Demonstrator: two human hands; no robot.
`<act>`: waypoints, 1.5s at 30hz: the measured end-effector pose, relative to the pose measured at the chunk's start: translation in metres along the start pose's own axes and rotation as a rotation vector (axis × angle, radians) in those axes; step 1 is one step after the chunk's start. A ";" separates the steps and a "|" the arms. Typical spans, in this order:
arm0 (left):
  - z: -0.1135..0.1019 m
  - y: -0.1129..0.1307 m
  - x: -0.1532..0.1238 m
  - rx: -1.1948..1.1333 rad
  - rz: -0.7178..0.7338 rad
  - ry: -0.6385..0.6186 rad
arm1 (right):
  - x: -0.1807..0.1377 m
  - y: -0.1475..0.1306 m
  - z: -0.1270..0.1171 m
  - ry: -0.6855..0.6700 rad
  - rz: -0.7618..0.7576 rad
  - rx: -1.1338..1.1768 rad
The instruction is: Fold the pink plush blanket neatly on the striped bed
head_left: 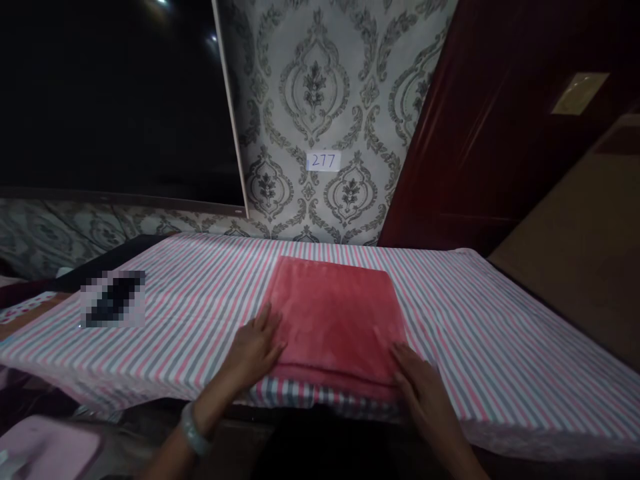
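Note:
A red towel-like cloth (340, 313), folded into a rough square, lies flat near the front edge of the striped tablecloth (200, 300). Its near edge shows more than one layer. My left hand (254, 347) rests along the cloth's left side, fingers stretched out and touching it. At the right side, my right hand (420, 377) lies against the near right corner with its fingers extended. Neither hand grips the cloth. A pale bangle (195, 430) circles my left wrist.
A dark pixelated object (114, 299) lies on the table's left side. Behind stand a large black screen (120, 100) and a patterned wall with a "277" label (324, 161). A brown box-like panel (580, 247) borders the right side. A pink stool-like surface (50, 447) sits lower left.

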State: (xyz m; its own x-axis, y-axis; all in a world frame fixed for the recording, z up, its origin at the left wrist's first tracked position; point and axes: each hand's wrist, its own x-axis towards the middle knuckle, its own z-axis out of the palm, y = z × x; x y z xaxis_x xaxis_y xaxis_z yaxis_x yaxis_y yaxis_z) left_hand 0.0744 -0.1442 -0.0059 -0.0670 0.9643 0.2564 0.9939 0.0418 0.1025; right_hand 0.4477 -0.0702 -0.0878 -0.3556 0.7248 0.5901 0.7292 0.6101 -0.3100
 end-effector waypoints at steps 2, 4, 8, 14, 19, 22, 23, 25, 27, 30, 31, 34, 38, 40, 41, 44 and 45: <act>-0.023 -0.011 0.017 -0.034 0.060 -0.028 | 0.025 0.007 -0.014 0.060 0.067 0.035; -0.048 -0.011 0.050 -0.036 0.060 0.025 | 0.069 0.009 -0.023 0.097 0.106 0.036; -0.077 0.020 0.139 -0.051 -0.016 -0.028 | 0.182 -0.008 -0.013 -0.027 0.163 -0.067; -0.022 0.045 0.192 0.076 -0.229 -0.102 | 0.236 -0.027 0.038 -0.228 0.448 -0.227; 0.027 0.032 0.175 0.159 -0.262 -0.073 | 0.206 -0.012 0.067 -0.280 0.390 -0.273; 0.028 0.030 0.175 0.156 -0.261 -0.082 | 0.204 -0.004 0.070 -0.282 0.388 -0.241; 0.026 0.030 0.176 0.151 -0.265 -0.084 | 0.205 -0.002 0.070 -0.283 0.394 -0.236; 0.024 0.031 0.178 0.135 -0.278 -0.086 | 0.206 -0.001 0.071 -0.278 0.405 -0.234; 0.023 0.031 0.178 0.113 -0.291 -0.090 | 0.205 -0.001 0.072 -0.266 0.407 -0.233; 0.025 0.030 0.177 0.094 -0.306 -0.094 | 0.203 -0.001 0.072 -0.263 0.403 -0.223; 0.025 0.029 0.177 0.093 -0.307 -0.090 | 0.203 -0.001 0.071 -0.264 0.403 -0.220; 0.026 0.030 0.175 0.098 -0.328 -0.051 | 0.203 -0.002 0.069 -0.261 0.407 -0.221; 0.026 0.032 0.175 0.079 -0.400 -0.050 | 0.204 -0.006 0.066 -0.262 0.417 -0.215; 0.023 0.031 0.176 0.056 -0.417 -0.074 | 0.204 -0.008 0.064 -0.261 0.421 -0.217; 0.021 0.030 0.178 0.039 -0.420 -0.089 | 0.204 -0.009 0.062 -0.266 0.423 -0.219; 0.010 0.027 0.181 -0.016 -0.422 -0.146 | 0.209 -0.014 0.053 -0.323 0.453 -0.213; 0.005 0.026 0.181 -0.026 -0.413 -0.155 | 0.213 -0.016 0.048 -0.346 0.463 -0.212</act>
State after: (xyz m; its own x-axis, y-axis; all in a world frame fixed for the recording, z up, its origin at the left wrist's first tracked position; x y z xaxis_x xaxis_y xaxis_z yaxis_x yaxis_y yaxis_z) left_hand 0.0890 0.0330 0.0382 -0.4422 0.8960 0.0414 0.8837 0.4273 0.1908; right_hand 0.3320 0.0902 0.0069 -0.1176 0.9828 0.1425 0.9410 0.1561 -0.3001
